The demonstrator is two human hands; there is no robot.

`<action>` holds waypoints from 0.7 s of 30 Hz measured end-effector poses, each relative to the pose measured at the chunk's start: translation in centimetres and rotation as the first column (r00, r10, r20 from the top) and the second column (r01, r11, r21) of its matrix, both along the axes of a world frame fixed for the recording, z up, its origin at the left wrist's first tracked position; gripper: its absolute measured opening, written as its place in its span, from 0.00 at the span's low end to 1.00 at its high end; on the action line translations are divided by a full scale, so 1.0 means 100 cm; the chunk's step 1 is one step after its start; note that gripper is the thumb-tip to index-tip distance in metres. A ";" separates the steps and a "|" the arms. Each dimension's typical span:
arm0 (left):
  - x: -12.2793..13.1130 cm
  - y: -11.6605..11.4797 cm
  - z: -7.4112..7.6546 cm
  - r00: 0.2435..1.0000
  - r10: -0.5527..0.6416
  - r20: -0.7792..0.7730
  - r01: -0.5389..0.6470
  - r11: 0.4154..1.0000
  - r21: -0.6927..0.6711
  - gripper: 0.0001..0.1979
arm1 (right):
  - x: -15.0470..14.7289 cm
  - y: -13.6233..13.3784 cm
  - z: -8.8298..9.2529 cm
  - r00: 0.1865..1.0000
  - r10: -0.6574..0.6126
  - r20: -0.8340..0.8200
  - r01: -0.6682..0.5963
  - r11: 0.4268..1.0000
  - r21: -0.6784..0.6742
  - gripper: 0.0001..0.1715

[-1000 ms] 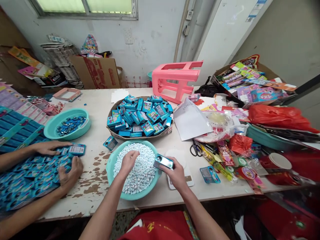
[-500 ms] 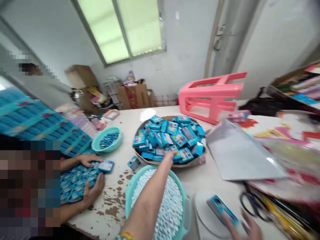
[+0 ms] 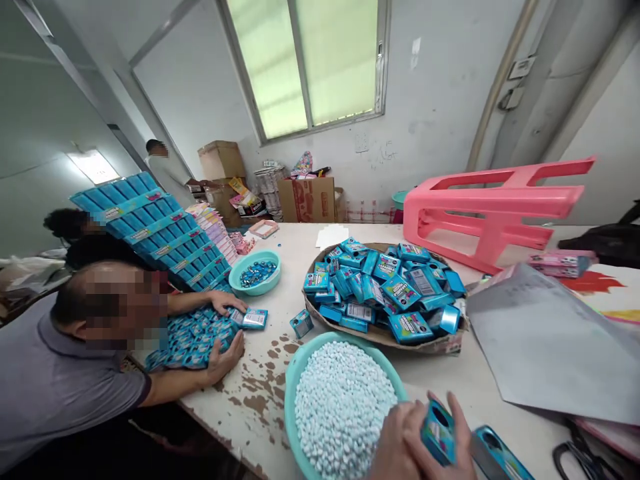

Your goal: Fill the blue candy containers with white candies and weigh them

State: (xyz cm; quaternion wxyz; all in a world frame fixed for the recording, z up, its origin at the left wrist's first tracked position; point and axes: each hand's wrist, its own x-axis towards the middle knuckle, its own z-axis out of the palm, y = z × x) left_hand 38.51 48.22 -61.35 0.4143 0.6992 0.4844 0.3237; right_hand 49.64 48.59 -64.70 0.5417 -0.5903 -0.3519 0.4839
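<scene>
At the lower right, my left hand [image 3: 397, 437] and my right hand [image 3: 463, 437] come together around a small blue candy box [image 3: 439, 432]. A round dark opening shows in its upper end. Fingers press on both sides of the box, and the hands partly overlap. Just right of them another blue box [image 3: 500, 453] with a similar opening lies on the table. Beside my left hand stands a turquoise basin [image 3: 291, 400] full of small pale blue and white candies [image 3: 345, 407]. Beyond it, a cardboard tray [image 3: 440, 343] is heaped with blue boxes [image 3: 400, 292].
A co-worker's hands [image 3: 225, 353] gather blue boxes at left. A single box [image 3: 301, 324] lies near the basin. A smaller turquoise bowl [image 3: 256, 288], stacked display trays [image 3: 155, 233], a pink stool [image 3: 480, 207] on its side, a grey sheet [image 3: 555, 347] and scissors [image 3: 575, 460] surround the work area.
My left hand has come back from the heap to the lower right and meets my right hand at a blue box. The view has swung left.
</scene>
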 end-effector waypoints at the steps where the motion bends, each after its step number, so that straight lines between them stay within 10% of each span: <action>1: -0.007 -0.008 0.002 0.998 -0.062 0.025 0.062 0.998 -0.004 0.38 | -0.006 -0.003 0.009 0.999 0.024 -0.034 -0.024 1.000 -0.005 0.60; 3: -0.030 -0.017 0.010 0.989 -0.125 0.078 0.127 0.992 -0.021 0.38 | -0.013 -0.010 0.023 0.994 0.068 -0.080 -0.065 0.997 0.032 0.55; 6: -0.079 -0.009 0.007 0.981 0.193 -0.038 -0.193 0.981 0.001 0.25 | -0.013 -0.016 0.032 0.992 0.125 0.015 -0.125 0.968 0.217 0.51; 11: -0.136 0.022 -0.066 0.779 0.420 -0.466 -0.352 0.907 0.231 0.32 | -0.007 -0.025 0.029 0.965 0.203 0.167 -0.247 0.915 0.318 0.58; 15: -0.140 0.036 -0.106 0.722 0.420 -0.550 -0.402 0.901 0.162 0.35 | -0.001 -0.041 0.027 0.978 0.207 0.037 -0.210 0.959 0.190 0.59; 21: -0.122 0.058 -0.099 0.706 0.558 -0.437 -0.530 0.825 0.198 0.28 | 0.013 -0.066 0.011 0.939 0.052 -0.341 -0.065 0.997 -0.028 0.43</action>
